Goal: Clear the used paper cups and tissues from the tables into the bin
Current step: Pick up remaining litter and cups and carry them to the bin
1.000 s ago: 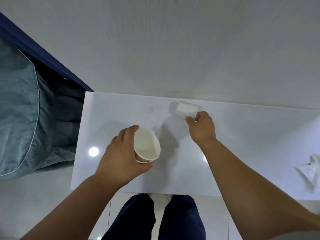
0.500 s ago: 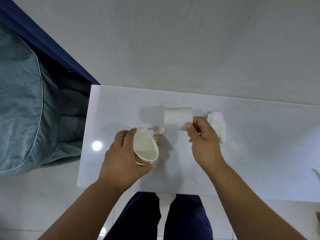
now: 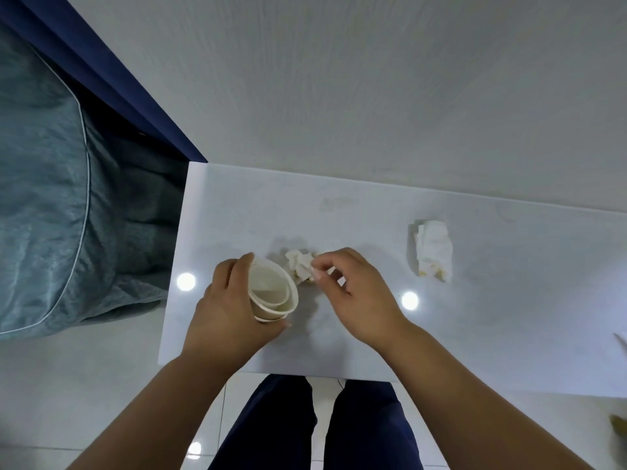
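Note:
My left hand (image 3: 225, 308) grips two white paper cups (image 3: 273, 293), one nested inside the other, tilted with their mouths toward me above the white table (image 3: 237, 212). Just right of the cups lies a crumpled tissue (image 3: 300, 266) with yellowish stains. The fingertips of my right hand (image 3: 356, 296) pinch this tissue at its right side. A second, folded tissue (image 3: 434, 251), stained at its near end, lies on the table farther right, apart from both hands.
A teal upholstered seat (image 3: 44, 198) with a dark blue frame (image 3: 112, 79) stands left of the table. A pale wall (image 3: 373, 79) rises behind the table. My dark trouser legs (image 3: 312, 425) stand on glossy floor tiles at the near edge.
The cup my right hand carried now sits nested with the one in my left hand. My right hand has moved left onto the crumpled tissue beside the cups.

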`<state>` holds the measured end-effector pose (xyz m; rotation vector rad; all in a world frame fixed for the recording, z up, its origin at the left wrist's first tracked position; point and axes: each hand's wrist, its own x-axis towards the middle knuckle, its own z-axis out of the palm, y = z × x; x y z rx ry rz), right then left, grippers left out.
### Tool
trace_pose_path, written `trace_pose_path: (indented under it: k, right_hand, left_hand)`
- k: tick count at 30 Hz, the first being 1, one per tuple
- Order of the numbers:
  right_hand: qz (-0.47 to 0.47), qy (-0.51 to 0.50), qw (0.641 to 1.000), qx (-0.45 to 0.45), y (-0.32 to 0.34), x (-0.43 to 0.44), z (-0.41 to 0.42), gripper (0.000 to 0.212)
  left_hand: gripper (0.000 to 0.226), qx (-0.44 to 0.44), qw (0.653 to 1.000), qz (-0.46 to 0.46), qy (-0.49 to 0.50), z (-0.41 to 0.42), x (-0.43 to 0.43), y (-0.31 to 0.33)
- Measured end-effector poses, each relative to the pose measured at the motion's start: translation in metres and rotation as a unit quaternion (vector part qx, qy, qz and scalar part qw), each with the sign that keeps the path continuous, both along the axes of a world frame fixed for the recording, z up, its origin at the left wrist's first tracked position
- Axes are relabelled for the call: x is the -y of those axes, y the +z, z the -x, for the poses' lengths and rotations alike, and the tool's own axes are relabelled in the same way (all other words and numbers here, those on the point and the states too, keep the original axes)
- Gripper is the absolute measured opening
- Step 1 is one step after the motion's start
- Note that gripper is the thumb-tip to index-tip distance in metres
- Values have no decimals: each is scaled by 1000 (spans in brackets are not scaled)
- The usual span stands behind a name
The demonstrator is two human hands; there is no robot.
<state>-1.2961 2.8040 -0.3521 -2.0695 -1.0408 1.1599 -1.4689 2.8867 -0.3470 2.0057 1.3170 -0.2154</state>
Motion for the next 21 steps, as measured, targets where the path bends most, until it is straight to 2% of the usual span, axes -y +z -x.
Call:
trace_pose_path:
  k: [3, 6, 10, 12, 16, 19, 21]
  right_hand:
    - [77, 61, 988, 119, -19, -6, -2, 36]
    - [147, 153, 962, 173, -36, -13, 5, 61]
    - [147, 256, 933, 208, -51, -19, 15, 71]
    - [146, 274, 924, 225, -51, -21, 17, 71]
    - [135, 223, 938, 228, -46, -13, 9, 56]
    - [87, 99, 959, 250, -46, 6, -7, 47]
    - [54, 4, 960, 276, -44, 18, -22, 40]
  left_hand:
    - [110, -4, 1000, 8, 12, 5, -3, 0]
    - [109, 2, 1000, -1, 22, 7, -6, 0]
    - [110, 3, 999, -13, 31, 10, -9, 1]
    - [110, -2, 999, -16, 30, 13, -10, 1]
    - [110, -5, 1000, -8, 24, 11, -9, 1]
    - [108, 4, 1000, 9, 17, 1, -7, 2]
    - [107, 11, 1000, 13, 9, -7, -4, 3]
